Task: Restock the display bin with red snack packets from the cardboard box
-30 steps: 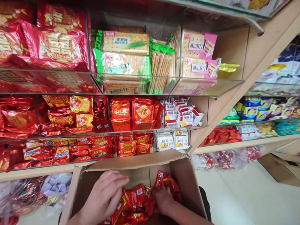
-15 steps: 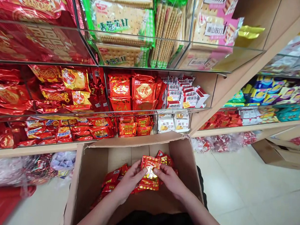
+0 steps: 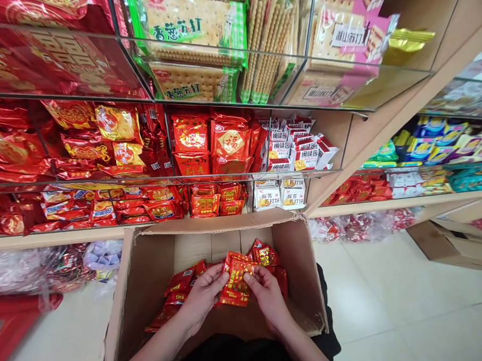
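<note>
Between my two hands, over the open cardboard box (image 3: 149,272), I hold red snack packets (image 3: 237,281) with gold print. They look stacked, one partly behind another; I cannot tell the exact number. My left hand (image 3: 204,293) pinches the left edge, thumb on the front. On the opposite edge, my right hand (image 3: 267,293) grips with its thumb on the front too. Loose red packets (image 3: 175,297) lie in the box to the left of my hands. More red packets (image 3: 265,253) lie behind and to the right.
Shelves with clear dividers hold red snack packs (image 3: 230,143), white cracker packs (image 3: 280,198) and large soda crackers (image 3: 191,29). Matching small red packets (image 3: 206,204) sit on the lower shelf behind the box. Another carton (image 3: 449,243) stands on the tiled floor at right.
The held packets have tilted slightly, and the bright glare on their front is gone. Both hands remain on them. The view has shifted a little.
</note>
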Demonstrator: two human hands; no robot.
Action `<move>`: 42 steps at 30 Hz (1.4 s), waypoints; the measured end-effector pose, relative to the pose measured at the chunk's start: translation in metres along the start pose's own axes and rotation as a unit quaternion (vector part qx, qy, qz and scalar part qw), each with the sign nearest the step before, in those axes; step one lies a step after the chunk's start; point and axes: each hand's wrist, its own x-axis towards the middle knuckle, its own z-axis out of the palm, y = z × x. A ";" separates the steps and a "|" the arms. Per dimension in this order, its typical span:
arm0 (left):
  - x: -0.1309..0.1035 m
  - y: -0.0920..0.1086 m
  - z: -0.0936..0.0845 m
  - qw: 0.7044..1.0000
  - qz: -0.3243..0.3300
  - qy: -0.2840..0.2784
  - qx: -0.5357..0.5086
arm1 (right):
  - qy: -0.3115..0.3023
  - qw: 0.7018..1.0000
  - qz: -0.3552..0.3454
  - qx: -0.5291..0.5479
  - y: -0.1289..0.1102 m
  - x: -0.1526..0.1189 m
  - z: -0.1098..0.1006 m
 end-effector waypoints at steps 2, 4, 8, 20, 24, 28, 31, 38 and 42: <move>0.001 -0.003 -0.002 1.000 -0.011 0.012 -0.020 | 0.031 0.999 0.005 0.012 0.003 0.001 -0.002; 0.002 -0.004 -0.005 0.999 -0.019 0.036 -0.030 | 0.052 0.997 0.008 0.053 0.004 0.003 -0.004; 0.004 -0.001 -0.009 0.997 -0.021 0.059 -0.036 | 0.072 0.986 0.028 0.145 0.000 0.004 -0.009; -0.004 -0.004 -0.001 0.997 -0.042 0.000 -0.058 | 0.052 0.994 0.033 0.094 0.003 0.008 0.000; -0.004 -0.015 0.011 0.994 -0.037 0.004 -0.100 | 0.057 0.998 0.038 -0.014 0.008 0.005 0.008; -0.007 -0.014 0.020 0.987 0.011 0.038 -0.157 | 0.026 0.996 -0.032 -0.077 0.001 -0.005 0.010; -0.016 0.000 0.025 0.987 0.074 0.036 -0.137 | -0.047 0.994 -0.054 -0.088 -0.016 -0.014 0.011; -0.043 0.049 0.032 0.994 0.098 0.032 -0.023 | -0.024 0.996 -0.085 -0.025 -0.075 -0.028 0.031; -0.043 0.076 0.041 0.990 0.112 0.076 -0.029 | -0.039 0.998 -0.055 -0.013 -0.108 -0.013 0.050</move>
